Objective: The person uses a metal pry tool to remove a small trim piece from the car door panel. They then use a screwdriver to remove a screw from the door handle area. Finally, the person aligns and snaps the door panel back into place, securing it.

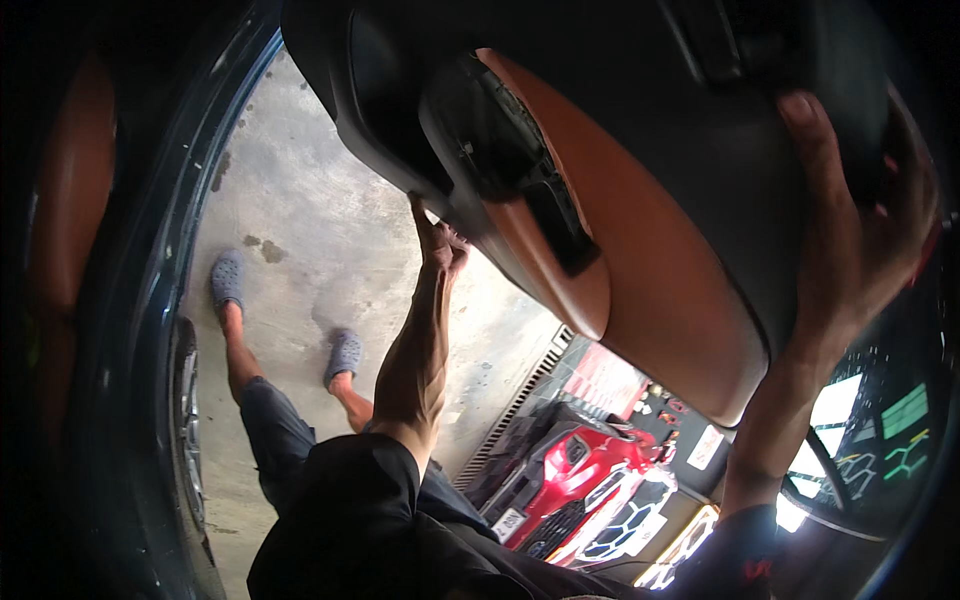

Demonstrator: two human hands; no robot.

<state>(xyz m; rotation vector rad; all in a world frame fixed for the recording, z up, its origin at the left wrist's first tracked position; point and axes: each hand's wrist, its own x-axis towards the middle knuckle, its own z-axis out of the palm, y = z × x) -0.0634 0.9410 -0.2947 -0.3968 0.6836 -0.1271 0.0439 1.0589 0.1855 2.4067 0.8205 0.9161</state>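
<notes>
A car door trim panel point(660, 240), black with brown insets, fills the upper middle and right of the view, tilted. My left hand point(443, 245) is closed at its lower edge, the fingers partly hidden beneath it. At the opposite edge, on the right, my right hand point(860, 225) grips the panel. Its thumb presses on the black face while the other fingers wrap over the rim. Beside the brown armrest point(560, 270) there is an open dark cavity, and some inner parts show through it.
At the left runs a dark blue car body edge point(165, 270). My feet in grey clogs point(228, 278) stand on the stained concrete floor point(310, 190). A floor drain grate point(520, 395) and a red car point(570, 470) lie behind, lower right. Window glass point(860, 460) is at the right.
</notes>
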